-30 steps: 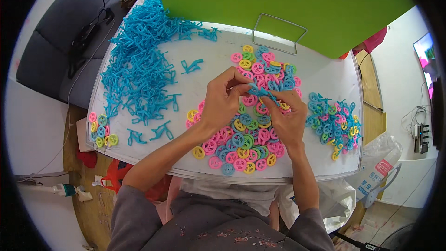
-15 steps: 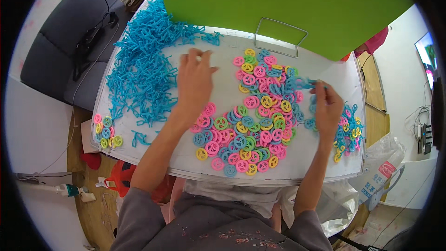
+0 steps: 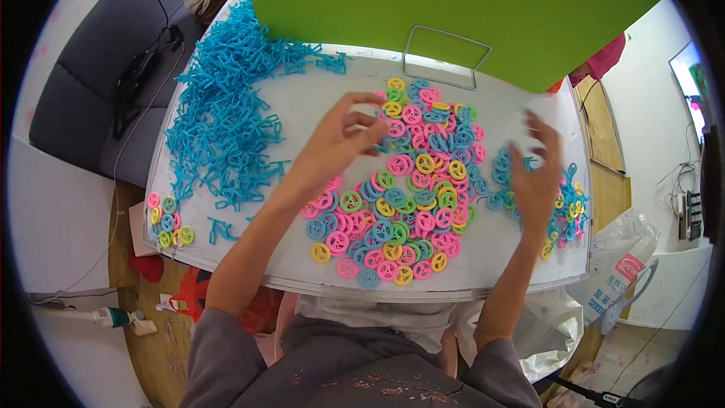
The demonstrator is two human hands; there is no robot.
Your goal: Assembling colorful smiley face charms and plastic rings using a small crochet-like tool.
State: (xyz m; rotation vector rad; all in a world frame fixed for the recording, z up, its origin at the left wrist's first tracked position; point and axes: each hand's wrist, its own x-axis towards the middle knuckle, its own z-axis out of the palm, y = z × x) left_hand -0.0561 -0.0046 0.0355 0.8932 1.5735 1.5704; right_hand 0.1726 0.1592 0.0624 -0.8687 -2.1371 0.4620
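Wheels (image 3: 424, 221) lie mid-counter (image 3: 302, 98) between 2 hands, probably for easy reach. Left hand (image 3: 340, 136) curls at their far left — I cannot tell whether its grip holds anything; right hand (image 3: 538, 177) spreads, seemingly empty, near mixed pieces (image 3: 570, 208).

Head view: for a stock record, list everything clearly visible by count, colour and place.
blue frame pieces: many, blue, table left
wheels: many, pink, yellow, green, blue, table centre
wheel cluster: about nine, mixed, near-left corner
mixed parts pile: one, multicoloured, table right
table: one, white, middle
panel: one, green, far edge
wire frame: one, silver, before panel
sofa: one, grey, upper left
cloth: one, pink, upper right
screen: one, multicoloured, right wall
carrier bag: one, red, lower left
plastic bags: at least two, whitish, lower right
left hand: one, bare, wheels' left edge
right hand: one, bare, near mixed pile
sleeves: two, dark grey, bottom
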